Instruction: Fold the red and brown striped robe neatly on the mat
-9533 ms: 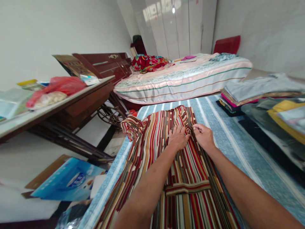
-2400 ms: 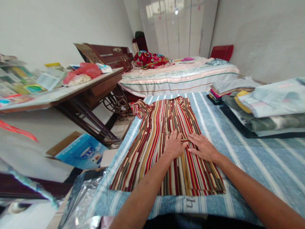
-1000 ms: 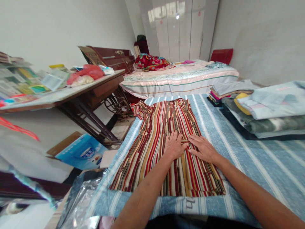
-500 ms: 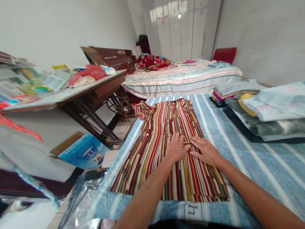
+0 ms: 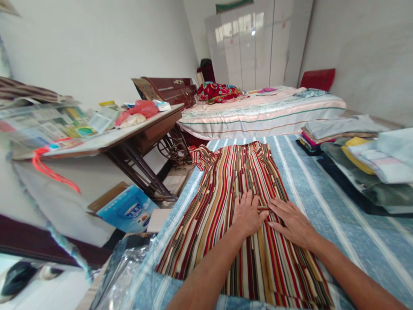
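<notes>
A striped garment [image 5: 222,202] in red, tan, cream and brown lies spread flat on a blue striped cloth [image 5: 306,181]. My left hand [image 5: 248,213] rests palm down on its middle, fingers stretched out. Beside it my right hand [image 5: 292,221] also lies flat on the garment, fingers extended toward the left hand. The fingertips of the two hands nearly meet over a fold line. Neither hand holds anything.
Stacks of folded clothes [image 5: 358,159] sit at the right. A wooden table [image 5: 129,133] with bags and papers stands at the left, a blue box [image 5: 129,211] on the floor below. A bed [image 5: 261,112] and white wardrobe [image 5: 258,51] are behind. Clear plastic [image 5: 122,271] lies at lower left.
My hands have slid back along the garment from its collar end to its middle. In the last second the view has tilted up and shifted; both hands stay flat in the same spot.
</notes>
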`<action>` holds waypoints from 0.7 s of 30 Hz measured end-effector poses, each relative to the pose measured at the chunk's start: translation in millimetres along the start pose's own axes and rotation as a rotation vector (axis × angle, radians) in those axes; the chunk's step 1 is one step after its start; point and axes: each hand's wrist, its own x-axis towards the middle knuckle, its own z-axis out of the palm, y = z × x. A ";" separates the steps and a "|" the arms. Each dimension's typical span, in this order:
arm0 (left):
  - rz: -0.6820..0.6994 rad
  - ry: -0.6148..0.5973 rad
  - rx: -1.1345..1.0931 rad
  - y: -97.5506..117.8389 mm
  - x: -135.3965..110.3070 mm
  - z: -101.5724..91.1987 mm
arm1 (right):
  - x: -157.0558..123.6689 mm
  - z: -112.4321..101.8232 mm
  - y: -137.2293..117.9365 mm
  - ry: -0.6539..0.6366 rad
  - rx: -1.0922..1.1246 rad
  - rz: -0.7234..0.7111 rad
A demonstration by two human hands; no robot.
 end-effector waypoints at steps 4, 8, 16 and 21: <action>-0.003 -0.025 -0.025 -1.4 -0.1 -0.5 | -0.4 1.4 1.3 -0.019 -0.017 0.004; -0.018 -0.111 -0.097 -3.0 2.5 -13.3 | -0.2 2.4 1.6 -0.046 -0.023 0.010; -0.096 -0.045 -0.111 -1.7 15.9 -29.2 | 0.2 1.6 0.2 -0.054 -0.009 0.016; -0.076 0.014 -0.049 -0.8 30.6 -22.0 | 1.6 -2.1 -2.7 -0.046 0.005 0.019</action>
